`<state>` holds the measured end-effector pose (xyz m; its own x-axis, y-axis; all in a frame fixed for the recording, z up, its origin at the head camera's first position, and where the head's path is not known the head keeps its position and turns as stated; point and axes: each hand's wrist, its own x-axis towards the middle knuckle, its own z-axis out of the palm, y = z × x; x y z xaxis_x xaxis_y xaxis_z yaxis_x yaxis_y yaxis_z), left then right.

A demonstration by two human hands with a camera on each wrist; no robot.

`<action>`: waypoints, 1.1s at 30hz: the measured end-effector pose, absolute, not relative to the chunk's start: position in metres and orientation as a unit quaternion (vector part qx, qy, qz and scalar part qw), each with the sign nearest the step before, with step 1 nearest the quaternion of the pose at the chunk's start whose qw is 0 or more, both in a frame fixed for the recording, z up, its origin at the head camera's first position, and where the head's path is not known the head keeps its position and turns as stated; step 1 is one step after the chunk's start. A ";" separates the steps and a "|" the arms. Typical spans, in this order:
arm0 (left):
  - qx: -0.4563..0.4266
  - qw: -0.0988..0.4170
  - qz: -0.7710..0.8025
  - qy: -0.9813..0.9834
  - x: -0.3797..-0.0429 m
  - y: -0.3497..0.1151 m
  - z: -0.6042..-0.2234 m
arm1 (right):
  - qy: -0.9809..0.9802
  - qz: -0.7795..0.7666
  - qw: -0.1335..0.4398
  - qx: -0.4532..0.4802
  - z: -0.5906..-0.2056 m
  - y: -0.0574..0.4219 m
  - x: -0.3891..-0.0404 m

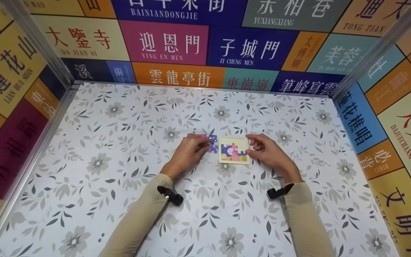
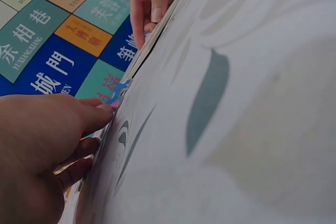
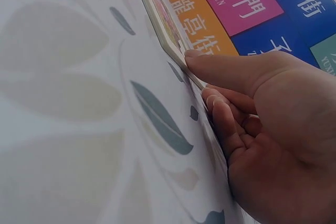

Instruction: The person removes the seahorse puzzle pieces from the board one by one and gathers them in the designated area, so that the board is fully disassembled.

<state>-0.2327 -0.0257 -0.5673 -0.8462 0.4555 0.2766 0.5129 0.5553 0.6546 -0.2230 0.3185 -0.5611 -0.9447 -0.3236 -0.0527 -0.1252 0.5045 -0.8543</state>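
I have the left hand (image 1: 187,151) pinching purple puzzle pieces (image 1: 213,146), just left of the part-filled puzzle tray (image 1: 243,144) on the table (image 1: 145,142); right hand (image 1: 270,152) touches tray's right edge, can't tell if gripping.

Tan slvs (image 1: 137,216), blk wrist straps (image 1: 286,189) w/ blk cams (image 1: 176,199).

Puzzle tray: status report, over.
Left hand pinching at loose jigsaw pieces; right hand touching puzzle tray at its right edge. Tray partly filled, upper part mostly bare. No obstruction visible between pieces and tray.
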 end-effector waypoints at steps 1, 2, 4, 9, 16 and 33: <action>-0.277 0.042 -0.381 -0.881 -0.233 -0.026 -0.567 | 0.860 -0.482 0.103 -0.130 -0.561 0.318 -0.223; -0.278 0.046 -0.379 -0.881 -0.233 -0.025 -0.568 | 0.861 -0.482 0.102 -0.130 -0.561 0.318 -0.224; -0.281 0.058 -0.374 -0.882 -0.233 -0.025 -0.568 | 0.864 -0.476 0.101 -0.130 -0.561 0.319 -0.224; -0.284 0.080 -0.362 -0.884 -0.234 -0.025 -0.568 | 0.865 -0.473 0.103 -0.131 -0.559 0.319 -0.224; -0.279 0.080 -0.355 -0.889 -0.233 -0.025 -0.568 | 0.866 -0.471 0.104 -0.136 -0.558 0.321 -0.225; -0.282 0.064 -0.344 -0.893 -0.232 -0.023 -0.569 | 0.864 -0.475 0.089 -0.140 -0.561 0.320 -0.224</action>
